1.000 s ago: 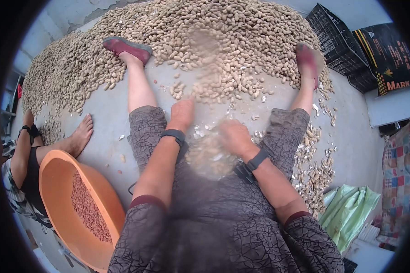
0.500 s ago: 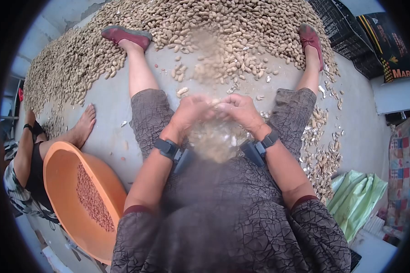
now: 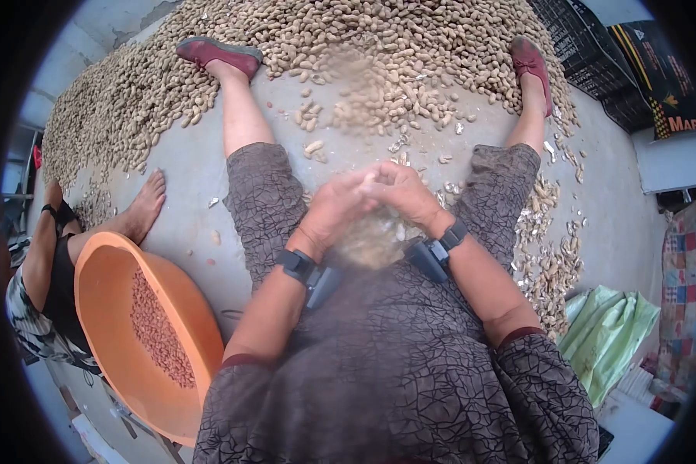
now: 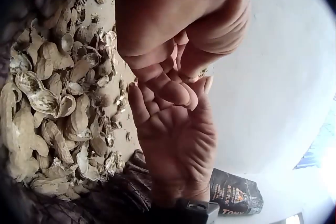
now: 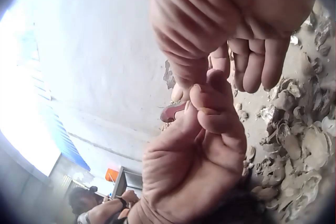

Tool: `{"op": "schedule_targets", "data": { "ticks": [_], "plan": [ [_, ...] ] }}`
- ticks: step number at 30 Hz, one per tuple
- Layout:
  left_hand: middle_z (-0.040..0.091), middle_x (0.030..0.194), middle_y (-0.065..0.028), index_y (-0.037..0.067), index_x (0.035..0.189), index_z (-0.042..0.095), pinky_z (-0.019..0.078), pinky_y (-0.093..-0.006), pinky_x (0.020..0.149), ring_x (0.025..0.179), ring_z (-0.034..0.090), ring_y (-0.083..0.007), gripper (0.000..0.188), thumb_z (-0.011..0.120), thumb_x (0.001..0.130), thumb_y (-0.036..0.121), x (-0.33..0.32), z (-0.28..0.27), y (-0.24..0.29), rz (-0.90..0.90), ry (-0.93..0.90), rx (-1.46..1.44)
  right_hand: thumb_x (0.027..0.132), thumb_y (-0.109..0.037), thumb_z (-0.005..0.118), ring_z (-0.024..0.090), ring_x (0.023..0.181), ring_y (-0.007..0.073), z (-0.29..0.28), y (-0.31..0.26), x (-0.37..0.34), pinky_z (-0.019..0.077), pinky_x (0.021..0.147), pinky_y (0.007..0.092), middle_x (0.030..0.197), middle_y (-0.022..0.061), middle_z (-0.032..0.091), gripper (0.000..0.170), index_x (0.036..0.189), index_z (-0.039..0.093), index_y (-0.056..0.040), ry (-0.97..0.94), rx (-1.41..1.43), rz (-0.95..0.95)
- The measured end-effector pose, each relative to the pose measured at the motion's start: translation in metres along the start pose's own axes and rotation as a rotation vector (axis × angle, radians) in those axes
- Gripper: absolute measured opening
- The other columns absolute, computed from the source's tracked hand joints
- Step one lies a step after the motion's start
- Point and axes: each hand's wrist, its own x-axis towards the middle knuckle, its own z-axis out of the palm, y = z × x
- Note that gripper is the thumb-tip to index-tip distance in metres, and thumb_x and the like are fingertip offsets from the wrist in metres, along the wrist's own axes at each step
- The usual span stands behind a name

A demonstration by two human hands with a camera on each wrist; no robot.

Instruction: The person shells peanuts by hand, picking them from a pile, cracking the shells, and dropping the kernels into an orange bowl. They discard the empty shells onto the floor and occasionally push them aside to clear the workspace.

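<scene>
Both hands meet above the lap in the head view, the left hand (image 3: 334,207) against the right hand (image 3: 410,195). Thumbs and forefingers pinch a peanut at the fingertips; it is almost wholly covered, with a small speckled shell bit (image 4: 203,71) showing in the left wrist view. The left hand (image 5: 197,161) has its fingers curled in the right wrist view, while the other fingers of the right hand (image 5: 226,19) extend loosely. Beneath the hands, a blurred heap of shells (image 3: 371,241) lies between the thighs.
Unshelled peanuts (image 3: 410,39) form a large heap beyond the shoes. An orange tub (image 3: 100,309) with reddish kernels (image 3: 156,325) stands at left, beside another person's bare foot (image 3: 147,209). Empty shells (image 3: 549,263) and a green sack (image 3: 611,332) lie at right, near a black crate (image 3: 588,58).
The hands were apart a second ago, then came together at the fingertips. Since the middle frame they have turned slightly and lie closer, the left hand a little lower.
</scene>
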Motion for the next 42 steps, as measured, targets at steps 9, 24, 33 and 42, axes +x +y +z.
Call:
{"op": "schedule_targets", "data": {
  "ticks": [9,24,33,42],
  "plan": [
    [0.059,0.108,-0.0076,-0.004,0.125,0.049,0.0468,-0.0282,0.085,0.091,0.058,-0.0143,0.040,0.056,0.088,0.010,-0.006,-0.003,-0.004,0.014,-0.112,0.087,0.084,-0.014,0.063,0.050,0.059,0.0052,0.003,-0.006,-0.005,0.0396,0.050,0.0181,0.075,0.0010,0.058,0.019,0.093,0.061,0.0026,-0.079,0.070,0.049],
    [0.060,0.113,-0.0134,-0.006,0.117,0.054,0.0482,-0.0356,0.091,0.105,0.059,-0.0216,0.035,0.058,0.088,0.014,-0.007,-0.004,-0.009,0.041,-0.163,0.134,0.081,-0.014,0.067,0.056,0.066,0.0093,0.007,-0.001,-0.005,0.0459,0.054,0.0217,0.078,0.0063,0.061,0.024,0.092,0.060,0.0059,0.044,0.046,0.062],
    [0.060,0.113,-0.0117,-0.008,0.121,0.049,0.0476,-0.0308,0.092,0.105,0.059,-0.0202,0.037,0.053,0.087,0.004,-0.007,0.001,-0.002,0.053,-0.100,0.144,0.084,-0.015,0.063,0.056,0.073,0.0083,0.016,-0.017,-0.012,0.0463,0.059,0.0222,0.084,0.0054,0.061,0.019,0.091,0.059,0.0024,-0.060,0.099,0.058],
    [0.062,0.108,-0.0125,-0.008,0.114,0.056,0.0511,-0.0343,0.087,0.098,0.062,-0.0202,0.029,0.053,0.090,0.010,-0.009,0.003,-0.009,0.112,-0.105,0.217,0.082,-0.015,0.066,0.054,0.067,0.0068,0.009,-0.002,-0.007,0.0432,0.055,0.0214,0.075,0.0026,0.059,0.017,0.083,0.061,0.0012,0.048,-0.007,0.030]
  ]
}}
